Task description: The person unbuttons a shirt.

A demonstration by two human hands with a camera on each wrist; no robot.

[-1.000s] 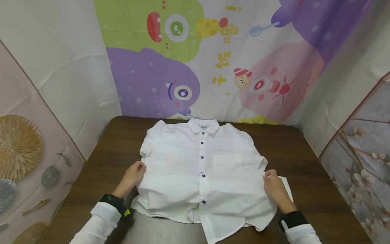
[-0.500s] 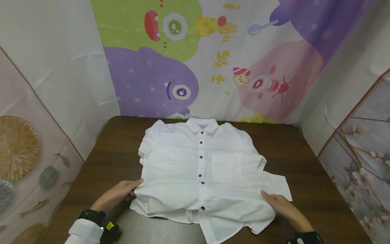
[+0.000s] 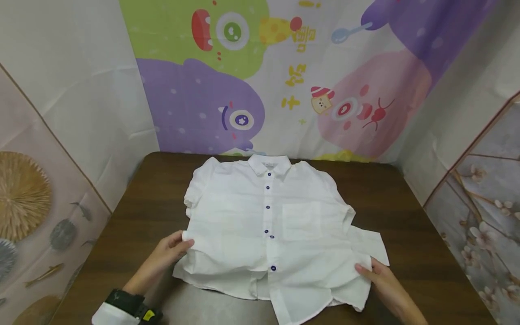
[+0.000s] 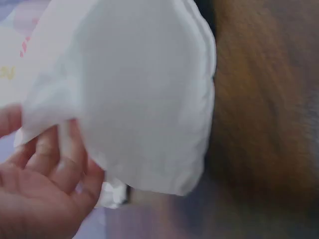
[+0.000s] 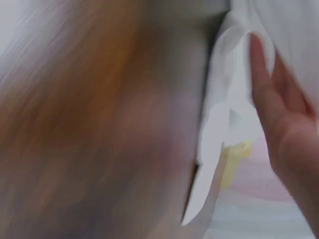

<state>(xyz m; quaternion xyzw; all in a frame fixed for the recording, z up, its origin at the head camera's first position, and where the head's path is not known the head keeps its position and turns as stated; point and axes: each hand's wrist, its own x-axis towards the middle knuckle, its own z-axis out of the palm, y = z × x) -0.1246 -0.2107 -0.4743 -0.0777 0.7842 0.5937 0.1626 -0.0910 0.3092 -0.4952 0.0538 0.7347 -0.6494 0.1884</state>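
The left hand (image 3: 164,257) pinches the left side edge of the white shirt (image 3: 260,225) between thumb and fingers; in the left wrist view the fingers (image 4: 50,164) curl under a raised fold of the cloth (image 4: 144,94), so the hand holds the shirt; a dark wrist strap (image 3: 126,304) and a white sleeve cuff (image 3: 109,316) sit behind it. The right hand (image 3: 383,282) lies at the lower right corner of the shirt, fingertips against the cloth edge; the right wrist view is blurred, showing fingers (image 5: 271,84) laid nearly straight along the fabric, with no clear grip to be seen.

The shirt lies front side up on the dark wooden table (image 3: 422,234), collar (image 3: 269,164) at the far edge, hem toward the person; dark buttons (image 3: 267,207) run down the middle; a chest pocket (image 3: 302,221) sits right of the buttons; the lower hem is rumpled and partly turned over; one short sleeve (image 3: 371,246) spreads flat just beside the right hand.

Behind the table hangs a cloth backdrop (image 3: 260,76) printed with green, purple and pink cartoon monsters; panels with fan (image 3: 22,194) and blossom (image 3: 487,221) patterns stand at either side.
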